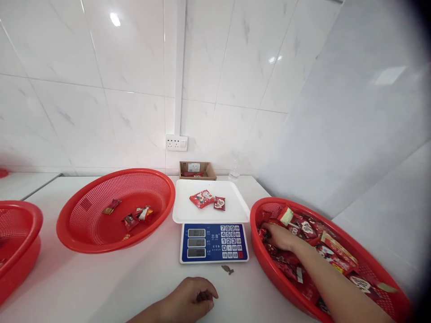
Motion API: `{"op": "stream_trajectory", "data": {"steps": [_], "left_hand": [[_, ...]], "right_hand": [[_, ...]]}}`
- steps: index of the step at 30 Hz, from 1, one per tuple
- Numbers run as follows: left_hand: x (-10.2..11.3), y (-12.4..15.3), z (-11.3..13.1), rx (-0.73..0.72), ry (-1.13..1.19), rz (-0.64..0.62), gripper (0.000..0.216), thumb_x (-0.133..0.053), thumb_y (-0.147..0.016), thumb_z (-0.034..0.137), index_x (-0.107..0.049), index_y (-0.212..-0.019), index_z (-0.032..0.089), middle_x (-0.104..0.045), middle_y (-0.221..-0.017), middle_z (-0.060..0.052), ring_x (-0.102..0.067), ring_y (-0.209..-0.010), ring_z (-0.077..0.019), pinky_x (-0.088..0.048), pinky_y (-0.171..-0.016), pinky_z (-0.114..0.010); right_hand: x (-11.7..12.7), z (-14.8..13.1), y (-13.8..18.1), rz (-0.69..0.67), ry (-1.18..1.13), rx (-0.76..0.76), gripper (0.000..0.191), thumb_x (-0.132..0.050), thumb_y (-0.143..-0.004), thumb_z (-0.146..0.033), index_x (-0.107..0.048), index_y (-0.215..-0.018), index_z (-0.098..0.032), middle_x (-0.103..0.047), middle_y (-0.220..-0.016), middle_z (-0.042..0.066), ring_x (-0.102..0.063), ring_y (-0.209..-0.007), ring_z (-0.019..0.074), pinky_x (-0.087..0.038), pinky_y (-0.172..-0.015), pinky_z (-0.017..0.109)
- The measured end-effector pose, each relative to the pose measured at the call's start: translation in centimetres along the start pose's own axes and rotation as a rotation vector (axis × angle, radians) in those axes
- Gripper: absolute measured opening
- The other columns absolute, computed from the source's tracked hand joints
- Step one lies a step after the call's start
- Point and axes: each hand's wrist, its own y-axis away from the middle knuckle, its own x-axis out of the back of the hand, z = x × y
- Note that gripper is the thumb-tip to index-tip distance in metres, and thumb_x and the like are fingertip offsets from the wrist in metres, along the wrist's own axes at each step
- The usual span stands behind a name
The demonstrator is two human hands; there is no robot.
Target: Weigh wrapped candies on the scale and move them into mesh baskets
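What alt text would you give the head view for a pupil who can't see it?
A person's right hand is among wrapped packets in a red basket, while the left hand curls loosely over a white table. Beside that basket, a scale carries two red packets on its white tray; left of the scale, another red basket holds a few packets.

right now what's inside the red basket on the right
That red basket holds many wrapped packets, mostly red, with the right hand in among them. Anything deeper in the pile, and whatever lies beneath the hand and forearm, is covered.
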Motion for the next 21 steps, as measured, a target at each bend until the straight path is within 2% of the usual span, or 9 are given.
{"op": "stream_trajectory", "data": {"steps": [4,7,12,15,18,21], "left_hand": [[0.0,0.0,0.1,0.005,0.012,-0.011,0.023,-0.054,-0.078,0.024,-0.066,-0.097,0.018,-0.065,-0.086,-0.003,-0.058,-0.076,-0.0146,-0.046,-0.069,-0.022],[0.0,0.0,-0.1,0.006,0.023,-0.013,0.024,-0.054,-0.079,0.025,-0.066,-0.098,0.019,-0.065,-0.088,-0.003,-0.059,-0.078,-0.015,-0.047,-0.07,-0.023],[0.1,0.0,-0.2,-0.013,0.022,-0.009,0.024,-0.055,-0.078,0.025,-0.067,-0.099,0.02,-0.066,-0.092,-0.004,-0.06,-0.079,-0.0153,-0.048,-0.071,-0.022],[0.2,0.0,-0.1,-0.02,0.02,-0.032,0.027,-0.056,-0.078,0.025,-0.068,-0.101,0.019,-0.067,-0.093,-0.005,-0.061,-0.078,-0.016,-0.048,-0.069,-0.022],[0.4,0.0,-0.3,-0.025,0.033,-0.066,0.028,-0.057,-0.078,0.028,-0.068,-0.103,0.02,-0.067,-0.093,-0.006,-0.062,-0.078,-0.0164,-0.048,-0.07,-0.022],[0.4,-0.2,-0.9,-0.053,0.054,-0.082,0.029,-0.059,-0.079,0.03,-0.068,-0.105,0.021,-0.068,-0.094,-0.006,-0.062,-0.079,-0.0164,-0.049,-0.072,-0.023]], "right_hand": [[0.6,0.3,0.0,0.044,-0.039,-0.014,0.033,-0.051,-0.055,0.0,-0.064,-0.078,-0.02,-0.071,-0.083,0.004,-0.065,-0.081,0.0231,-0.046,-0.071,0.028],[1.8,0.9,0.2,0.108,-0.041,-0.057,0.022,-0.052,-0.06,-0.005,-0.059,-0.075,-0.02,-0.069,-0.08,0.005,-0.064,-0.078,0.0232,-0.046,-0.071,0.03],[3.7,0.8,0.7,0.351,-0.143,-0.136,0.016,-0.057,-0.068,-0.026,-0.056,-0.084,-0.023,-0.068,-0.095,0.006,-0.062,-0.091,0.0254,-0.044,-0.083,0.035],[4.3,-1.5,0.6,0.448,-0.274,-0.087,0.023,-0.057,-0.068,-0.037,-0.057,-0.087,-0.024,-0.067,-0.1,0.006,-0.06,-0.096,0.0263,-0.044,-0.086,0.036],[4.3,-5.8,0.1,0.411,-0.314,0.014,0.026,-0.057,-0.07,-0.043,-0.058,-0.089,-0.026,-0.067,-0.101,0.005,-0.061,-0.093,0.0254,-0.045,-0.083,0.036],[3.5,-10.8,-0.4,0.341,-0.254,0.142,0.02,-0.057,-0.071,-0.041,-0.058,-0.084,-0.027,-0.067,-0.096,0.004,-0.061,-0.088,0.0248,-0.046,-0.076,0.035]]}}
